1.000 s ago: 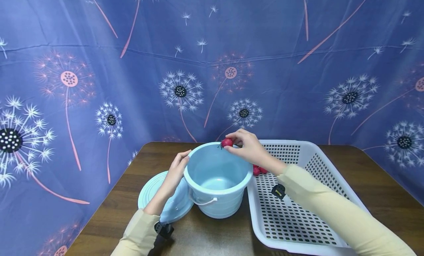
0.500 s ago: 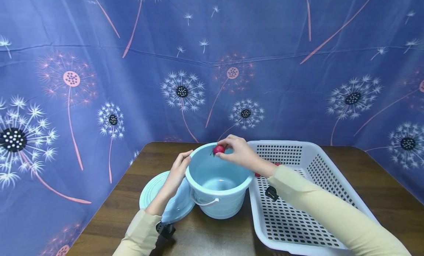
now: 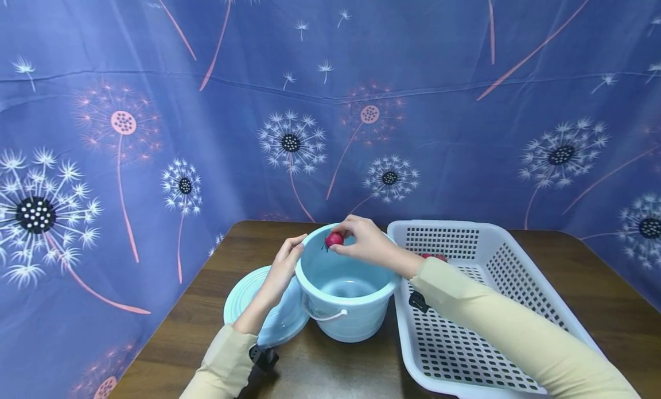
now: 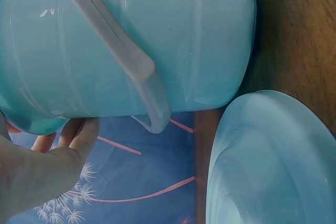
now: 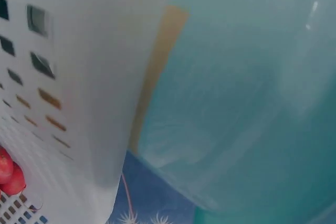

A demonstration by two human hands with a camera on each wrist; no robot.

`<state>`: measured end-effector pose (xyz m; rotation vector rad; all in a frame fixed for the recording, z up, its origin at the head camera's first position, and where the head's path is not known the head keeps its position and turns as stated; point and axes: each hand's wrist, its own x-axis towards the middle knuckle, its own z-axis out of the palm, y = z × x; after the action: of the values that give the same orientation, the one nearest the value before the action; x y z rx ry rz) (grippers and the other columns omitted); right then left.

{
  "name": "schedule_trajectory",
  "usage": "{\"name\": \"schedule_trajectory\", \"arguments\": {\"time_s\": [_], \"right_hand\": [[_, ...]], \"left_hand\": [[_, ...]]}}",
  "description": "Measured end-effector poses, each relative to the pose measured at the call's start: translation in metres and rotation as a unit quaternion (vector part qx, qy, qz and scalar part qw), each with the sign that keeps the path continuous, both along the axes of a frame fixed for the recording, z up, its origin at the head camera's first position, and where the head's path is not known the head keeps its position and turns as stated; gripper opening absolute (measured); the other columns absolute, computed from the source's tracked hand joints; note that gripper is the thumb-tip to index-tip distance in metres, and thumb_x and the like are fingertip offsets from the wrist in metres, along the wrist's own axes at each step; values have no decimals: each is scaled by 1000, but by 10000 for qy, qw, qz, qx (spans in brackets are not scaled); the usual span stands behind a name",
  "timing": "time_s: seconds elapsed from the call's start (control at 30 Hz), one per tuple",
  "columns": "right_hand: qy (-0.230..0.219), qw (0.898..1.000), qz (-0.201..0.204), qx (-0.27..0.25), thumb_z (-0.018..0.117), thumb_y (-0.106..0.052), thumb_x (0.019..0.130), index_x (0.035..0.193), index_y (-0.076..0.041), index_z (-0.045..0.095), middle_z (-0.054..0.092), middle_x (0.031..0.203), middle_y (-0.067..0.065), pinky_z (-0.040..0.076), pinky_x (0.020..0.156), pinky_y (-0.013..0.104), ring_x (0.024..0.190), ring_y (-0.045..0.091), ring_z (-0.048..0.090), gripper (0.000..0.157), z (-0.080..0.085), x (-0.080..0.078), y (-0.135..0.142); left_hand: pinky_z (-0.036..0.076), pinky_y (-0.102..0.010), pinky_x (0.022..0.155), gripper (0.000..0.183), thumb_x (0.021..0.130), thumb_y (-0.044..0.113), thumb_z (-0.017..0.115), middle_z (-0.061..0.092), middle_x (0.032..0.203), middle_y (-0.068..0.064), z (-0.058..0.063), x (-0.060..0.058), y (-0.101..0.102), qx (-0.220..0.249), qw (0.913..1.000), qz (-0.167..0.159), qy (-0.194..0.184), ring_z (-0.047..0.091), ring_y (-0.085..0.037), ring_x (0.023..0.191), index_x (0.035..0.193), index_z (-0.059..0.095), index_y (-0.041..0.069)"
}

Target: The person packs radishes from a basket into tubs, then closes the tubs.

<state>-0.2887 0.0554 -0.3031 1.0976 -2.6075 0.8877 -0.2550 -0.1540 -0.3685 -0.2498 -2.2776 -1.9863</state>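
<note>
I have the left hand (image 3: 281,267) resting uncurled against a blue bucket (image 3: 356,321), with a round lid (image 3: 289,316) under its wrist on the counter (image 3: 335,367). Slightly farther, my right hand (image 3: 366,244) pinches a red fruit (image 3: 334,240) over the bucket's opening. Right of it, a white basket (image 3: 482,250) holds more fruits (image 5: 13,179).

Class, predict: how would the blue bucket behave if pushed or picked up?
The bucket probably feels light: it looks like plastic, and its visible floor is bare. Pushed near the rim, it might tip, as its base looks narrower. Its handle, hanging down, would likely swing.
</note>
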Motion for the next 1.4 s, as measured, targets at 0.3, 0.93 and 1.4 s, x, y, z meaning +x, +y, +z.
{"name": "schedule_trajectory", "arguments": {"time_s": [0.3,0.93,1.4], "right_hand": [[-123,9992,53,373,73,-24,81,112,-5,67,62,94,2,51,73,24,86,13,60,37,-1,-3,-4],[-127,9909,499,1242,72,-16,80,111,-4,67,65,99,6,50,79,27,90,17,61,34,-6,-9,-13],[-17,9871,740,1419,75,-11,76,94,-8,63,63,89,1,49,77,26,82,11,56,22,-18,-13,-15]], "left_hand": [[34,-54,105,39,101,27,39,37,148,-11,-1,-1,1,72,10000,40,51,37,-30,134,133,43,5],[35,-52,105,38,100,27,39,39,146,-9,-1,-2,1,51,10000,64,46,39,-27,132,132,45,7],[34,-53,105,38,101,27,38,38,147,-11,-1,-2,1,18,9999,54,91,38,-30,133,132,44,6]]}}
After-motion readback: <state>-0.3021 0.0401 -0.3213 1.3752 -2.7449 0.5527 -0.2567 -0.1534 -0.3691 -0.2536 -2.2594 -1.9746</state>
